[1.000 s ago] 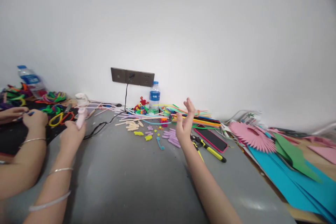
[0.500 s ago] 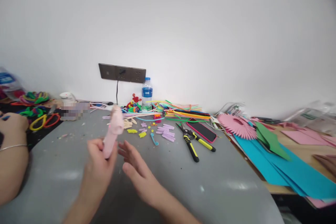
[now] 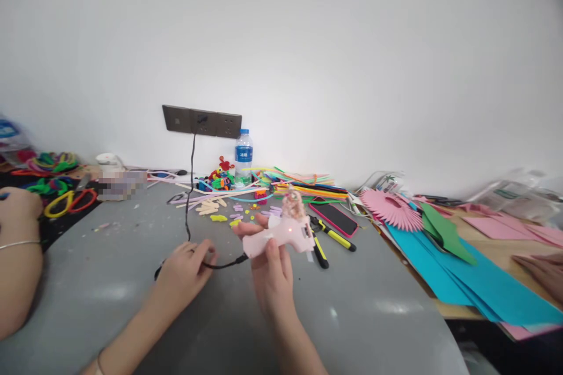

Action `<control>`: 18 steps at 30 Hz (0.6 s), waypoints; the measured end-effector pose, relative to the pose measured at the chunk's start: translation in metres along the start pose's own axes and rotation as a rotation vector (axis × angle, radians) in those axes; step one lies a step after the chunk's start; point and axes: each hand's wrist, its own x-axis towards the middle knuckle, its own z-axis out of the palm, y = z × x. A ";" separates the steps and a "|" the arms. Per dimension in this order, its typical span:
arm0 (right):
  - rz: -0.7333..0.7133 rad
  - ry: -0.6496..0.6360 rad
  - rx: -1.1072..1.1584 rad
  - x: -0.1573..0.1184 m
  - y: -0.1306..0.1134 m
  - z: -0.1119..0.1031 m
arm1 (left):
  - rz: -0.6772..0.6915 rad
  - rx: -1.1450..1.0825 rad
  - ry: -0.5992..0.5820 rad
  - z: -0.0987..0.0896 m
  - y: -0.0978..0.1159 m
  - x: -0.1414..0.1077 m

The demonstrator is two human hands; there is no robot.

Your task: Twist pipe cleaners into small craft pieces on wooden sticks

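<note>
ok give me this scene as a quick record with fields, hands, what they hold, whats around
right hand: grips pink glue gun, raised off the table
left hand: on the gun's black cord, which runs up to the wall socket
surface: grey table
near the gun: yellow-handled pliers, phone
behind: water bottle, coloured pipe cleaners
right side: blue paper sheets
others: another person's arm at left

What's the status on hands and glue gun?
Right hand gripping pink glue gun, raised off table. Left hand pinching its black cord. Pliers and phone lie just beyond.
</note>
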 end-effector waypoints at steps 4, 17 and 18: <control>-0.053 -0.045 -0.033 0.001 -0.012 -0.004 | 0.142 0.126 0.047 -0.008 -0.032 0.011; -0.332 0.205 -0.147 0.005 -0.040 -0.015 | 0.299 -0.144 -0.220 -0.052 -0.094 0.036; -0.354 0.207 -0.157 0.005 -0.043 -0.017 | 0.255 -0.145 -0.175 -0.049 -0.095 0.036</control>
